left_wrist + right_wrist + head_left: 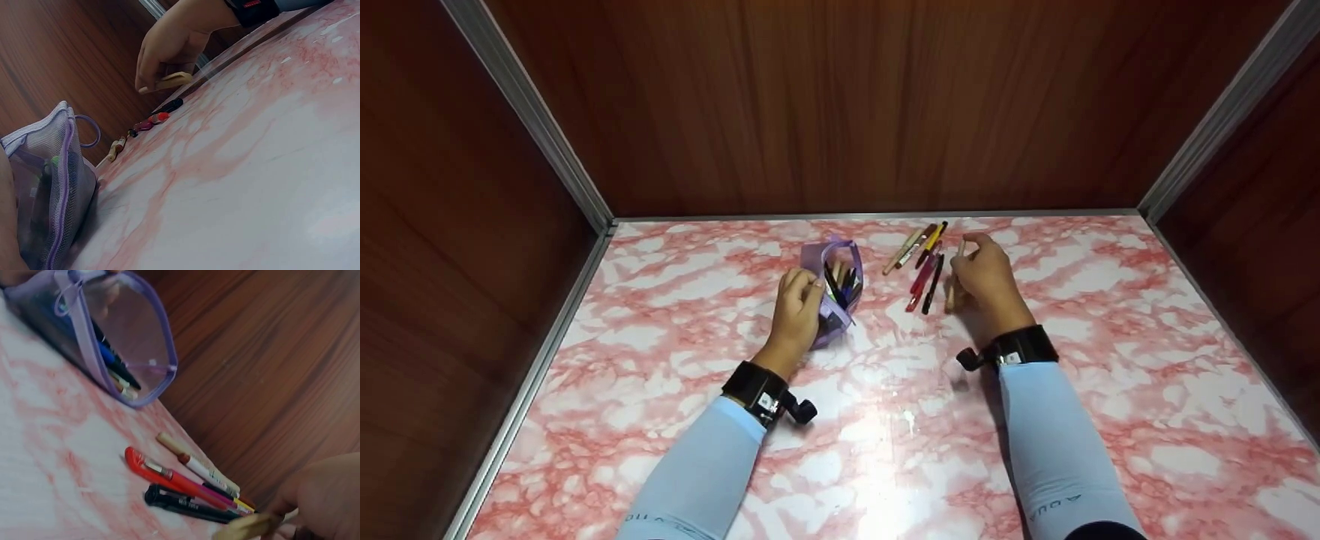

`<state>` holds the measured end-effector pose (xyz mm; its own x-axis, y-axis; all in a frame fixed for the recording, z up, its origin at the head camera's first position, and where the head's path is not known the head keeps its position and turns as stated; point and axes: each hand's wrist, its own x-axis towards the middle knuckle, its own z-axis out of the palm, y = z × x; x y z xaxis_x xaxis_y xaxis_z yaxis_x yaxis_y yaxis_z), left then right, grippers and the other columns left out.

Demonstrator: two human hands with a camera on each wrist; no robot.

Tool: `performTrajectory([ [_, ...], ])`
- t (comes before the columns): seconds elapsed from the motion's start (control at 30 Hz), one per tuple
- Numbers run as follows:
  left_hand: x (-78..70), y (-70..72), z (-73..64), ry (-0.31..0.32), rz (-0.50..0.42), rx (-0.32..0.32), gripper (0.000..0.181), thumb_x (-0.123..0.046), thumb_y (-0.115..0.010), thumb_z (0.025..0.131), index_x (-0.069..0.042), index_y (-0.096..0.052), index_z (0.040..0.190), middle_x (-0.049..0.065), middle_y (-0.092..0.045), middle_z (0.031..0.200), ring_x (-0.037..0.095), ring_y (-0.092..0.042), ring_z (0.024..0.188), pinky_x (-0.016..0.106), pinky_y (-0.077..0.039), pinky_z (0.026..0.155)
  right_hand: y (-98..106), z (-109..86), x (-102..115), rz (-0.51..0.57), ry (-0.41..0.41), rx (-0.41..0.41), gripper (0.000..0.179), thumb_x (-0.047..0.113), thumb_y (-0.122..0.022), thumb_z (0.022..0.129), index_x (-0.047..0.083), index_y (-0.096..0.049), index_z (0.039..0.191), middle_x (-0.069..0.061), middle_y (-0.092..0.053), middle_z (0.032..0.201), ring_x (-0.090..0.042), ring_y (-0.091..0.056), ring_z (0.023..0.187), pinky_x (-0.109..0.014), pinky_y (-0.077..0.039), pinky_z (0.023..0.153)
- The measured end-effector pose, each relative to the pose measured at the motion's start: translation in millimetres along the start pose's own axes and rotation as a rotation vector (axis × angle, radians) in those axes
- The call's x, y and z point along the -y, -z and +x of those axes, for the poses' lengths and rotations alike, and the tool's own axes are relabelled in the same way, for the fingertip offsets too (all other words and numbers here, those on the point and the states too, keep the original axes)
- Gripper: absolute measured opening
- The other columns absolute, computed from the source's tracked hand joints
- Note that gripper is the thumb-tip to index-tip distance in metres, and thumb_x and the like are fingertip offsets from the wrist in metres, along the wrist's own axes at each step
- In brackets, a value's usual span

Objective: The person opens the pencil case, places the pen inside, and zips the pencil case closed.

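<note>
My left hand [796,307] grips the near-left side of a purple mesh pencil case [66,185]. The case gapes open, and several pens, black, blue and beige, stick up inside it [837,289]. To the right, my right hand [988,276] pinches a beige pen [171,82], held just above the table and tilted. Its lower end shows beside the black pen [191,507] on the table. Next to that lie a red pen [174,482], a yellow-and-black pen [932,238], a white-and-brown marker [911,251] and another beige pen [894,259].
The table [885,420] has a red-and-white marbled top. Dark wood panels [870,112] rise behind it and on both sides, with metal strips [532,112] along the corners. A strap with a small camera [1020,349] sits on each wrist.
</note>
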<state>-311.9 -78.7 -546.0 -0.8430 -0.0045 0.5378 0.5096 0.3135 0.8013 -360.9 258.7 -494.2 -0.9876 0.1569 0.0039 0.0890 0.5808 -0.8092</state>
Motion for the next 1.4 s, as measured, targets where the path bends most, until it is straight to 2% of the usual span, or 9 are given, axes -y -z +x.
performTrajectory([
  [0.17,1.2,0.4,-0.1,0.018,0.008,0.012,0.016,-0.008,-0.059,0.111,0.003,-0.063,0.100,0.015,-0.055,0.101,0.031,-0.052,0.112,0.041,-0.042,0.104,-4.0,0.1,8.6,0.173,0.056,-0.060,0.063,0.009,-0.067,0.099,0.003,-0.054,0.161,-0.003,-0.065,0.097,-0.009,-0.064,0.075,-0.022,-0.056,0.068],
  [0.4,1.7,0.1,-0.3,0.011,0.006,0.009,0.018,-0.008,-0.059,0.110,0.004,-0.063,0.098,0.015,-0.055,0.099,0.031,-0.052,0.111,0.040,-0.041,0.103,-25.9,-7.3,30.8,0.600,0.033,-0.056,0.060,-0.002,-0.069,0.100,-0.001,-0.046,0.155,0.002,-0.070,0.086,-0.010,-0.074,0.067,-0.030,-0.068,0.067],
  [0.57,2.1,0.0,-0.8,0.009,0.002,0.003,0.017,-0.007,-0.060,0.110,0.004,-0.063,0.098,0.014,-0.055,0.100,0.031,-0.052,0.111,0.039,-0.041,0.103,-55.8,-16.3,41.6,0.715,0.068,-0.027,0.059,-0.008,-0.068,0.098,-0.005,-0.044,0.151,0.001,-0.070,0.083,-0.013,-0.077,0.069,-0.039,-0.071,0.075],
  [0.73,2.1,-0.8,-1.0,0.014,-0.013,0.012,0.017,-0.007,-0.060,0.111,0.004,-0.063,0.099,0.014,-0.055,0.102,0.029,-0.052,0.112,0.038,-0.041,0.103,-78.8,-25.9,47.5,0.715,0.074,0.027,0.059,-0.010,-0.070,0.097,-0.004,-0.045,0.150,0.001,-0.074,0.082,-0.014,-0.078,0.070,-0.045,-0.071,0.082],
  [0.93,2.1,-2.2,-0.8,0.013,-0.042,0.001,0.016,-0.005,-0.060,0.110,0.003,-0.064,0.097,0.014,-0.056,0.105,0.027,-0.052,0.112,0.036,-0.042,0.103,-95.8,-34.4,53.1,0.737,0.079,0.080,0.053,-0.012,-0.071,0.097,-0.004,-0.046,0.143,-0.001,-0.076,0.083,-0.014,-0.079,0.071,-0.042,-0.071,0.079],
  [1.03,2.1,-2.1,-0.9,0.015,-0.045,-0.002,0.016,-0.005,-0.061,0.110,0.003,-0.064,0.097,0.015,-0.056,0.107,0.027,-0.053,0.112,0.036,-0.042,0.102,-101.9,-40.9,56.2,0.710,0.068,0.158,0.053,-0.013,-0.072,0.096,-0.007,-0.051,0.145,-0.004,-0.077,0.088,-0.018,-0.078,0.073,-0.040,-0.070,0.076],
  [1.2,1.1,-0.9,-1.3,0.028,-0.039,0.013,0.017,-0.007,-0.060,0.112,0.003,-0.064,0.099,0.018,-0.057,0.113,0.028,-0.054,0.114,0.038,-0.044,0.104,-107.1,-50.5,60.6,0.385,0.178,0.320,0.061,-0.003,-0.077,0.097,-0.003,-0.062,0.156,-0.016,-0.085,0.113,-0.023,-0.080,0.092,-0.031,-0.067,0.078],
  [1.3,0.9,-0.3,-1.1,0.031,-0.027,0.017,0.018,-0.009,-0.059,0.112,0.004,-0.064,0.100,0.020,-0.058,0.115,0.030,-0.055,0.114,0.039,-0.045,0.105,-108.1,-54.1,62.2,0.210,0.302,0.396,0.054,0.004,-0.077,0.101,0.001,-0.068,0.154,-0.021,-0.080,0.136,-0.032,-0.080,0.118,-0.035,-0.066,0.098],
  [1.4,0.9,0.2,-0.8,0.024,-0.017,0.015,0.018,-0.009,-0.059,0.112,0.005,-0.063,0.100,0.022,-0.058,0.114,0.032,-0.055,0.115,0.040,-0.045,0.105,-108.7,-56.8,64.0,0.127,0.378,0.453,0.040,0.007,-0.075,0.104,0.005,-0.077,0.143,-0.019,-0.075,0.149,-0.038,-0.072,0.139,-0.044,-0.059,0.117],
])
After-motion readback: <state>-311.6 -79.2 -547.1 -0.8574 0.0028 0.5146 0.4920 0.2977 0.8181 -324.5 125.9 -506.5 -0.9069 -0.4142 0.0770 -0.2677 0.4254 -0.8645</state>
